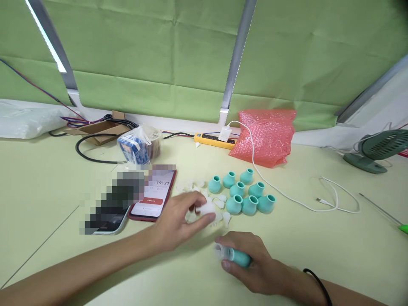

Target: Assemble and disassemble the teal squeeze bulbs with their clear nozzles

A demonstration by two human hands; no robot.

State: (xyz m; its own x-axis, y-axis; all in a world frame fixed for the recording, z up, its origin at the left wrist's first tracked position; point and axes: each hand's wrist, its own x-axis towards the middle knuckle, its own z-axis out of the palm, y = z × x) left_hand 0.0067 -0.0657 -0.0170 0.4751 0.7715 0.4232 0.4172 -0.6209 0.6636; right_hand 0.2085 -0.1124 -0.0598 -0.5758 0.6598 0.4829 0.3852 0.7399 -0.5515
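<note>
The right hand (pixel 256 261), low and just right of the middle of the frame, is closed on a small blue-green pot (pixel 241 258). The pot lies tipped on its side, its mouth toward the left. A cloudy see-through piece (pixel 219 250) is at the mouth, near the thumb and first finger. It is blurry, so I can't tell if it sits inside the pot or only against it. A black band (pixel 318 285) goes round that wrist.

The left hand (pixel 174 219), near the middle of the frame, reaches over a pile of white bits (pixel 219 203). Its thumb and first finger are apart with a white bit showing between them, but I can't tell if they pinch it.

Eight more blue-green pots (pixel 250 207) stand upright close together, right of the pile, with their mouths up. They all stand on the pale table (pixel 185 278).

Left of the pile is a phone in a red case (pixel 151 202), next to a darker phone (pixel 111 222). At the top middle are a yellow power strip (pixel 207 140) and a shiny pink bag (pixel 269 138). A white cord (pixel 253 157) runs down to the right. A green fan (pixel 381 146) is at the right edge.
</note>
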